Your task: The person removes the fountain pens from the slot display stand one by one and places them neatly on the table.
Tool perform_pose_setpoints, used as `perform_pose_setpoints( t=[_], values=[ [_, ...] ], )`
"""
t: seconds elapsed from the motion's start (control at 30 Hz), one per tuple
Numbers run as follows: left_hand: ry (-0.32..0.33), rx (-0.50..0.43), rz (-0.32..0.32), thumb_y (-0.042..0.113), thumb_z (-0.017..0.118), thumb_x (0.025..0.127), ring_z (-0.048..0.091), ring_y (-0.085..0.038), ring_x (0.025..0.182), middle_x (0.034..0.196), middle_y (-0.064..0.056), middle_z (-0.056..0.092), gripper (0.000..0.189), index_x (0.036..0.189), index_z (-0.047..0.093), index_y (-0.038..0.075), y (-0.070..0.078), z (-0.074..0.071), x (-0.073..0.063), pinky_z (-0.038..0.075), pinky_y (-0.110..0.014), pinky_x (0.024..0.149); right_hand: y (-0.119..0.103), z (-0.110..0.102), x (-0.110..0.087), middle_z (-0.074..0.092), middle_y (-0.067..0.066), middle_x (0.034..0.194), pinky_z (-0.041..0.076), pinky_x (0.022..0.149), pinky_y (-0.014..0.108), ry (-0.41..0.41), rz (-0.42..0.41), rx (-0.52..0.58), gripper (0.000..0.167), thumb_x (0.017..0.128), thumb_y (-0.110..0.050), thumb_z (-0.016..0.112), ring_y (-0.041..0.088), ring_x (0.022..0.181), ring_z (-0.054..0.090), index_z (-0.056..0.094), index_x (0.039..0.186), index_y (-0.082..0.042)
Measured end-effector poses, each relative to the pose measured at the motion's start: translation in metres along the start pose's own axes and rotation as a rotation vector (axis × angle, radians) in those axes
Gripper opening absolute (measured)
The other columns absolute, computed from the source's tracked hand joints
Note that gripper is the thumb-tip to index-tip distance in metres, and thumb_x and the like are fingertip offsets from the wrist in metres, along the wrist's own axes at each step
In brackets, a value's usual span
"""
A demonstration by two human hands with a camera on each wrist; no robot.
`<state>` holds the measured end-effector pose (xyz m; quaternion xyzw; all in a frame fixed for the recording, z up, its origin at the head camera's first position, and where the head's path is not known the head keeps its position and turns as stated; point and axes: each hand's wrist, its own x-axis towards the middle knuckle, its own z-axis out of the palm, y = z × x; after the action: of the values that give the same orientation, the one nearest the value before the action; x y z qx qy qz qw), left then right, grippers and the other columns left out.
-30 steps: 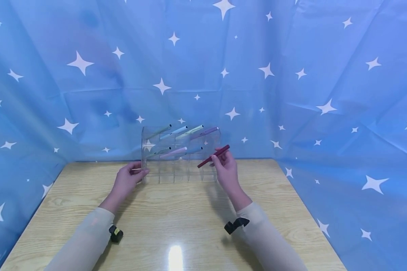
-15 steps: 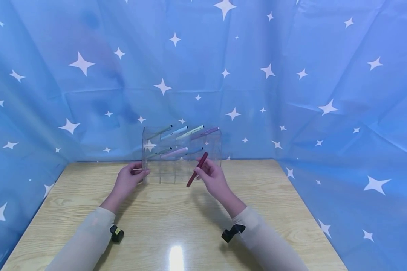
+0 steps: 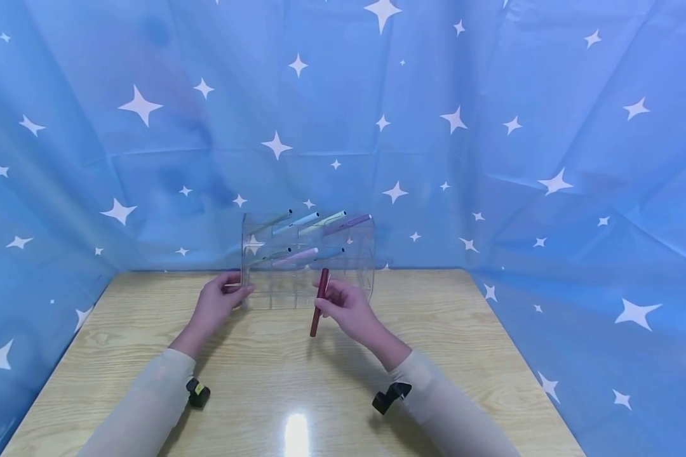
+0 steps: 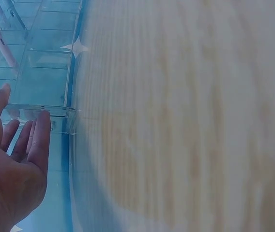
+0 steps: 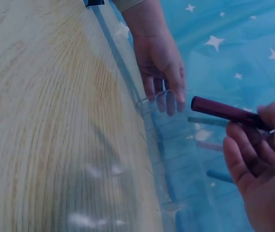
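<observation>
A clear acrylic pen rack point(image 3: 282, 308) stands at the back of the table. My left hand point(image 3: 216, 298) holds its left side wall, thumb on one side and fingers on the other, as the left wrist view also shows. My right hand point(image 3: 350, 309) pinches a dark red pen point(image 3: 319, 308) between thumb and fingers in front of the rack's lower right part. The pen stands steeply, its clip near the top end. In the right wrist view the pen point(image 5: 220, 109) points toward the left hand point(image 5: 164, 67).
Slanted pens lie in the rack's two upper rows, among them a purple pen point(image 3: 349, 224), a light blue pen point(image 3: 297, 223) and a pink pen point(image 3: 297, 256). A blue star-patterned curtain point(image 3: 343, 95) hangs behind and beside the wooden table point(image 3: 251, 381).
My right hand has moved left and toward me along the rack's front, turning the dark red pen from a slant to nearly upright. The left hand keeps its hold on the rack.
</observation>
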<state>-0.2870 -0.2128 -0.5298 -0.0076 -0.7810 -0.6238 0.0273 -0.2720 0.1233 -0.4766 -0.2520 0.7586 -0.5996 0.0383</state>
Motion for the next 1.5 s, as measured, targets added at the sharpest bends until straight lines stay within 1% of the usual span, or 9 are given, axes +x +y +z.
perform_pose_setpoints(
  t=[0.17,0.3,0.43,0.5,0.7,0.93,1.13,1.3,1.5],
  values=[
    [-0.002,-0.004,-0.006,0.026,0.078,0.108,0.071,-0.031,0.125,0.141,-0.027,0.068,0.055,0.151,0.06,-0.003,0.0,-0.001,0.001,0.067,-0.033,0.096,0.002,0.003,0.0,0.076,0.012,0.095,0.069,0.08,0.04,-0.024,0.031,0.024,0.032,0.108,-0.007,0.073,0.039,0.087,0.074,0.072,0.139,-0.003],
    [0.0,0.004,-0.005,0.026,0.078,0.108,0.07,-0.033,0.126,0.142,-0.027,0.067,0.055,0.151,0.06,-0.003,-0.001,-0.001,0.001,0.067,-0.03,0.095,-0.001,0.007,-0.001,0.076,0.021,0.101,0.07,0.086,0.04,-0.018,0.06,0.041,0.032,0.108,-0.005,0.072,0.026,0.088,0.077,0.071,0.139,-0.003],
    [0.003,0.009,-0.006,0.026,0.078,0.108,0.069,-0.035,0.128,0.142,-0.026,0.067,0.055,0.151,0.06,-0.003,-0.002,-0.001,0.001,0.067,-0.028,0.094,-0.004,0.011,-0.002,0.072,0.033,0.11,0.07,0.09,0.037,-0.019,0.067,0.05,0.033,0.107,-0.001,0.07,0.026,0.093,0.078,0.069,0.141,-0.002],
    [0.002,0.011,-0.006,0.027,0.078,0.108,0.069,-0.035,0.128,0.142,-0.026,0.067,0.055,0.151,0.06,-0.003,-0.002,-0.001,0.001,0.067,-0.028,0.094,-0.004,0.014,-0.002,0.072,0.033,0.11,0.07,0.089,0.038,-0.023,0.065,0.051,0.034,0.107,0.0,0.07,0.025,0.093,0.078,0.069,0.141,0.0],
    [-0.002,0.007,-0.008,0.028,0.078,0.108,0.069,-0.034,0.128,0.143,-0.026,0.066,0.056,0.152,0.059,-0.002,-0.001,-0.001,0.0,0.067,-0.034,0.097,0.001,0.026,-0.001,0.072,0.018,0.098,0.072,0.082,0.043,-0.051,0.076,0.007,0.039,0.104,0.0,0.075,0.019,0.087,0.073,0.068,0.143,-0.002],
    [-0.007,-0.009,-0.017,0.027,0.077,0.108,0.069,-0.034,0.129,0.145,-0.026,0.065,0.057,0.153,0.058,-0.003,0.001,-0.001,0.0,0.066,-0.038,0.101,0.011,0.045,-0.002,0.063,0.013,0.114,0.072,0.075,0.045,-0.073,0.085,0.026,0.083,0.1,0.002,0.081,0.017,0.088,0.071,0.039,0.17,-0.014],
    [0.001,0.007,-0.012,0.027,0.077,0.108,0.068,-0.036,0.128,0.143,-0.026,0.066,0.057,0.152,0.058,-0.003,0.0,0.0,0.0,0.067,-0.036,0.1,0.019,0.061,0.0,0.062,0.013,0.111,0.072,0.073,0.049,-0.098,0.097,0.111,0.077,0.1,0.003,0.08,0.019,0.086,0.072,0.043,0.165,-0.014],
    [0.01,0.023,0.006,0.026,0.078,0.107,0.068,-0.038,0.128,0.141,-0.027,0.065,0.057,0.152,0.059,-0.003,0.0,0.0,0.0,0.067,-0.031,0.096,0.028,0.075,0.005,0.062,0.011,0.111,0.072,0.076,0.053,-0.106,0.149,0.16,0.073,0.099,0.001,0.082,0.02,0.085,0.074,0.047,0.162,-0.012],
    [0.001,0.01,0.0,0.028,0.078,0.108,0.067,-0.038,0.129,0.143,-0.026,0.063,0.06,0.154,0.057,-0.003,-0.001,0.0,0.001,0.067,-0.038,0.099,0.041,0.095,0.011,0.068,0.008,0.103,0.071,0.075,0.036,-0.09,0.216,0.153,0.075,0.096,0.001,0.086,0.017,0.085,0.072,0.047,0.16,-0.002]
  ],
)
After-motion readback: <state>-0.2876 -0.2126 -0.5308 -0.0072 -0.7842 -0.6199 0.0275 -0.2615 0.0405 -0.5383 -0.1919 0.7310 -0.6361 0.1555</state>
